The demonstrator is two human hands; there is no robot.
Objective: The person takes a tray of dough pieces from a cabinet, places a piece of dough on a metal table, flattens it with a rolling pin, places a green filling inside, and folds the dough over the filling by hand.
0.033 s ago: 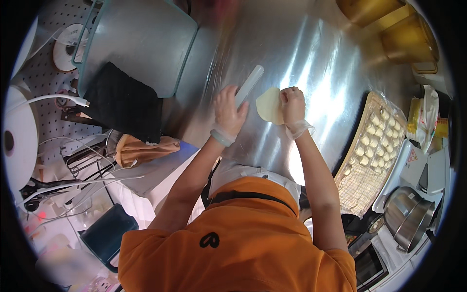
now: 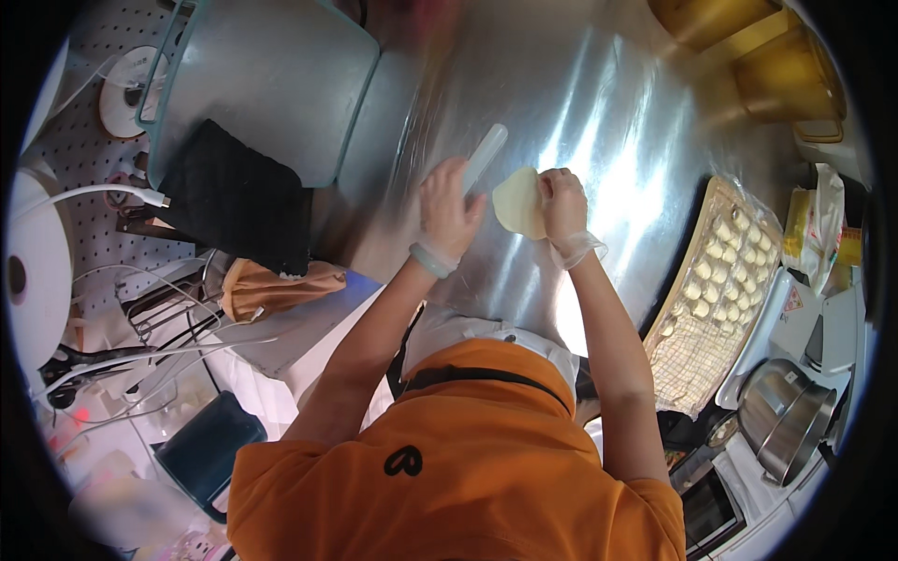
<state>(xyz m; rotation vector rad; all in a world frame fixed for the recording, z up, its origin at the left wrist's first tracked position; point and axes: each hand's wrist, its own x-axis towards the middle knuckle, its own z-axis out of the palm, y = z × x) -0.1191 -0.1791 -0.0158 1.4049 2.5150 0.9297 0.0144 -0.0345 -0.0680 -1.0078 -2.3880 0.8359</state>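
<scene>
Left hand (image 2: 449, 213) wrapped around pale rolling pin (image 2: 484, 159), long axis running toward 1 o'clock. Dough round (image 2: 516, 200) at 3 o'clock from that grip, just beside the pin, on steel table (image 2: 608, 122). Gloved right hand (image 2: 564, 208) pinches dough's right edge, nearer hand.

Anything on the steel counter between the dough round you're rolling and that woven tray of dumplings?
In the head view, nothing: the stretch of steel counter between the dough round and the woven tray is bare, showing only glare. The right hand holds the dough's edge.

A woven tray (image 2: 694, 360) of dumplings (image 2: 718, 252) beside steel bowls (image 2: 784, 419).
</scene>
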